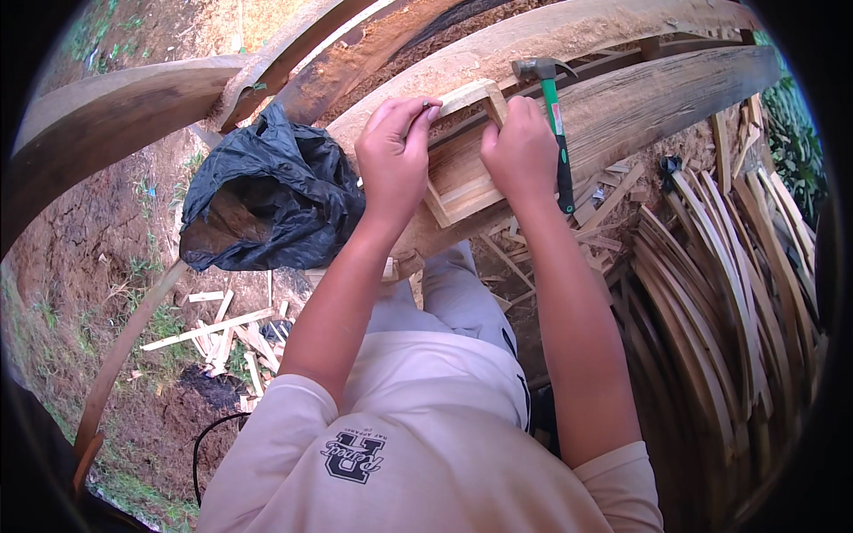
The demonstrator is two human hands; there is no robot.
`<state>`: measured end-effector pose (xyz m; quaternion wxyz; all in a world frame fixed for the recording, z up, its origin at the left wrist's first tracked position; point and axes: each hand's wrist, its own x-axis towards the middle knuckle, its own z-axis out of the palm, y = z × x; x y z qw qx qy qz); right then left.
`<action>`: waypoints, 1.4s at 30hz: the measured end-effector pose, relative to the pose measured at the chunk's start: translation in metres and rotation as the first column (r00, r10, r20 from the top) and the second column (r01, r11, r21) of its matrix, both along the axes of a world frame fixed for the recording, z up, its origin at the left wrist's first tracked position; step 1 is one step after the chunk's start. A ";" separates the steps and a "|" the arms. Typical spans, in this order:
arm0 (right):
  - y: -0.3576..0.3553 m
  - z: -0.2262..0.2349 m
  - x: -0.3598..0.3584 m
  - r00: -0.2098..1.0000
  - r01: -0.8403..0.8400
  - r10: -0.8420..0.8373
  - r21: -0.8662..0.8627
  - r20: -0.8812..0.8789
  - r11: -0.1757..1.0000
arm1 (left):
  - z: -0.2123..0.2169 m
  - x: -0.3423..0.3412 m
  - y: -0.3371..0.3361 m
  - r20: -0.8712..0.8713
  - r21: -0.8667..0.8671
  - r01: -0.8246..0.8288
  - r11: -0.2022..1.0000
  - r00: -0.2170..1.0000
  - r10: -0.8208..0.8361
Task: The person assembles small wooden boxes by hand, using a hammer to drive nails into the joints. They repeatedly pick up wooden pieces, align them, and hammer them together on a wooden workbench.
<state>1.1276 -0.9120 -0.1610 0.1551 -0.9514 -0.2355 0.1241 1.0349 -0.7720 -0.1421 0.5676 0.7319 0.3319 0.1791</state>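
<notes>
Pale wood: a small rectangular frame (469,197) of slats lies on a broad curved timber (640,99), between your two grips. Your right grip (522,147) is closed on the frame's right end, thumb against the slat. Your left grip (395,151) sits at the frame's upper left, thumb and forefinger pinched on a small dark piece (427,106), nail-like, too small to identify firmly. Just right of your right grip: a hammer (553,102), green-and-black handle, grey head toward the far side, laid across the timber. Left of your left grip: a crumpled black plastic bag (306,178), mouth open. Further out: wood offcuts (233,330) on the ground, lower left; a stack of curved strips (711,284) to your right.
</notes>
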 end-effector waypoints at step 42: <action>0.000 0.002 0.001 0.999 0.029 -0.028 0.019 -0.046 0.999 | -0.011 -0.001 -0.003 0.081 0.301 0.058 0.952 0.993 -0.086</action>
